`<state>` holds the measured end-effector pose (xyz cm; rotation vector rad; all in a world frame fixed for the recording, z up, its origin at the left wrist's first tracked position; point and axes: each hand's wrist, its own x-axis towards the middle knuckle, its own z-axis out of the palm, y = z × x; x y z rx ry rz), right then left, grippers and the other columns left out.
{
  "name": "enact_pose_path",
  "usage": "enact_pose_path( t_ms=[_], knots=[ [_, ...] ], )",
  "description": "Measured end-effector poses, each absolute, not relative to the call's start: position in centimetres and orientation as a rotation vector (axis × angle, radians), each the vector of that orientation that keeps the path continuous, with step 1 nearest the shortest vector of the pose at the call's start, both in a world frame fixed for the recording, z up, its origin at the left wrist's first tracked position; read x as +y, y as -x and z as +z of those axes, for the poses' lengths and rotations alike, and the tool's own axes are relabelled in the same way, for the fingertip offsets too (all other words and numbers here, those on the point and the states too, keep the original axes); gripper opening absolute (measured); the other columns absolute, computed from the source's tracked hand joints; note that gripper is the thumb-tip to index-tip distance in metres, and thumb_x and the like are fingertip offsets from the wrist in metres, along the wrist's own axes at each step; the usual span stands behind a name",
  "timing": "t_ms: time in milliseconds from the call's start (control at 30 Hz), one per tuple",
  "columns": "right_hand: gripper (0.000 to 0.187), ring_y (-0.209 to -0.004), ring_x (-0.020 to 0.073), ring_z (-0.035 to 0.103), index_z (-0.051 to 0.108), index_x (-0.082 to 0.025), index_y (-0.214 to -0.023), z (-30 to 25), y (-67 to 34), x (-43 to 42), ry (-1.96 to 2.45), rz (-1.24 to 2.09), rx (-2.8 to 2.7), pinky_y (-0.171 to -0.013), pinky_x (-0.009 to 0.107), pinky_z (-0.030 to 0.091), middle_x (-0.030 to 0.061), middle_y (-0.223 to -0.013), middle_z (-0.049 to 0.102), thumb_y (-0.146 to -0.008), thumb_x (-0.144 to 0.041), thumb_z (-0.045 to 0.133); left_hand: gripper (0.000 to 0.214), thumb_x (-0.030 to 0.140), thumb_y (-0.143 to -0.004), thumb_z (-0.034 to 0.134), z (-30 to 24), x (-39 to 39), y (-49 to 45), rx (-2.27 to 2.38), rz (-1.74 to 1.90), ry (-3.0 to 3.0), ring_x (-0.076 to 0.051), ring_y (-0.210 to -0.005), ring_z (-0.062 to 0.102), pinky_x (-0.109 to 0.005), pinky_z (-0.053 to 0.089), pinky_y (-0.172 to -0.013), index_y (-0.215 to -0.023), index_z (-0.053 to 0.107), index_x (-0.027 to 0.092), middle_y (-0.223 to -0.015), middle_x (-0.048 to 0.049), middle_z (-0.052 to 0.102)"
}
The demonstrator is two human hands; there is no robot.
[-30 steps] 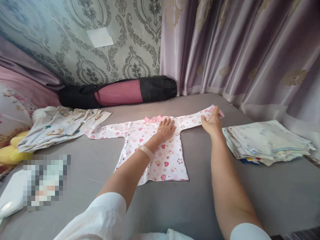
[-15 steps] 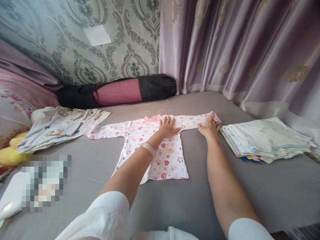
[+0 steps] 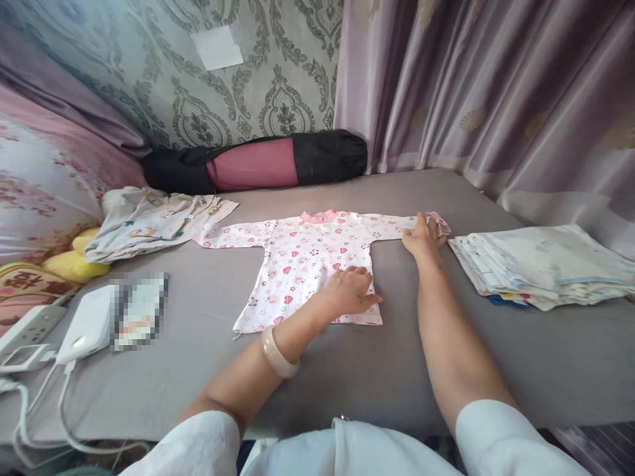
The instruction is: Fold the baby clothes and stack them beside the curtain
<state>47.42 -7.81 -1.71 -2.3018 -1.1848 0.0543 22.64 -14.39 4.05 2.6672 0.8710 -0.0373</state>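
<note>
A small white long-sleeved shirt [image 3: 307, 264] with pink hearts and flowers lies spread flat, its pink collar at the far side. My left hand [image 3: 350, 291] is over its lower right part, thumb out and fingers slightly bent; whether it presses the cloth I cannot tell. On the right sleeve, near the pink cuff, rests my right hand [image 3: 424, 239] with its fingers apart. A pale bangle [image 3: 278, 354] circles my left wrist.
Folded pale cloths [image 3: 540, 264] are stacked at the right. Patterned clothes [image 3: 149, 225] touch the left sleeve. A black and pink roll [image 3: 253, 164] lies along the wall. Nearer left are a yellow plush [image 3: 79, 258], a white device [image 3: 89, 324] with cables and a power strip [image 3: 32, 330].
My left hand has slid from near the collar and right shoulder down toward the shirt's hem. My right hand stays on the sleeve end. The camera view has shifted.
</note>
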Motion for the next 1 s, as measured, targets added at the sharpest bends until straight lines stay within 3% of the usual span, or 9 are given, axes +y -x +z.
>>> enact_pose_path(
  t_ms=[133, 267, 433, 633, 833, 1000],
  knots=[
    [0.058, -0.133, 0.0309, 0.043, 0.044, -0.017, -0.143, -0.5, -45.5, -7.6, 2.17, 0.065, -1.438, -0.111, 0.053, 0.029, 0.0172, -0.14, 0.05, -0.085, -0.02, 0.051, 0.035, 0.051, -0.09, 0.056, 3.3, -18.4, -21.7, 0.957, 0.064, -2.706, -0.027, -0.109, 0.057, -0.039, 0.049, -0.088, -0.099, 0.061, 0.017, -0.114, -0.0108, 0.06],
    [0.033, -0.113, 0.0261, 0.057, 0.069, -0.018, -0.112, 0.0, -44.0, -7.2, 2.033, 0.111, -1.703, -0.102, 0.042, 0.042, 0.0117, -0.121, 0.063, -0.083, -0.017, 0.053, 0.036, 0.049, -0.09, 0.058, 1.9, -20.0, -21.0, 1.001, 0.242, -2.711, -0.026, -0.102, 0.056, -0.039, 0.049, -0.085, -0.101, 0.061, 0.016, -0.108, -0.011, 0.058],
    [0.02, -0.086, 0.0178, 0.063, 0.073, -0.018, -0.087, 0.2, -43.3, -7.7, 1.892, 0.279, -1.998, -0.084, 0.03, 0.05, 0.0072, -0.098, 0.069, -0.08, -0.013, 0.055, 0.028, 0.042, -0.091, 0.059, 0.9, -20.6, -20.9, 0.964, 0.289, -2.703, -0.023, -0.096, 0.057, -0.036, 0.048, -0.084, -0.1, 0.061, 0.015, -0.102, -0.0078, 0.062],
    [0.029, -0.091, 0.0187, 0.062, 0.072, -0.023, -0.108, 0.7, -42.8, -9.0, 1.863, 0.191, -2.214, -0.084, 0.03, 0.048, 0.0066, -0.109, 0.067, -0.086, -0.016, 0.054, 0.024, 0.027, -0.098, 0.044, -0.2, -21.0, -21.4, 0.839, 0.381, -2.918, -0.023, -0.09, 0.058, -0.036, 0.048, -0.074, -0.091, 0.063, 0.016, -0.089, -0.0093, 0.062],
    [0.034, -0.098, 0.0212, 0.059, 0.071, -0.028, -0.114, 0.2, -42.2, -10.2, 1.839, -0.046, -2.344, -0.081, 0.03, 0.046, 0.0071, -0.106, 0.064, -0.096, -0.025, 0.042, 0.02, 0.011, -0.092, 0.045, 0.1, -21.3, -21.5, 0.725, 0.329, -3.02, -0.024, -0.084, 0.059, -0.034, 0.047, -0.066, -0.089, 0.064, 0.012, -0.085, -0.012, 0.062],
    [0.035, -0.099, 0.0226, 0.056, 0.069, -0.025, -0.112, 0.0, -42.3, -10.2, 1.791, -0.124, -2.392, -0.079, 0.031, 0.044, 0.008, -0.107, 0.062, -0.097, -0.022, 0.037, 0.025, 0.018, -0.095, 0.044, 1.5, -20.3, -22.2, 0.867, 0.258, -2.828, -0.024, -0.087, 0.063, -0.034, 0.049, -0.069, -0.089, 0.067, 0.013, -0.087, -0.0124, 0.066]
  ],
)
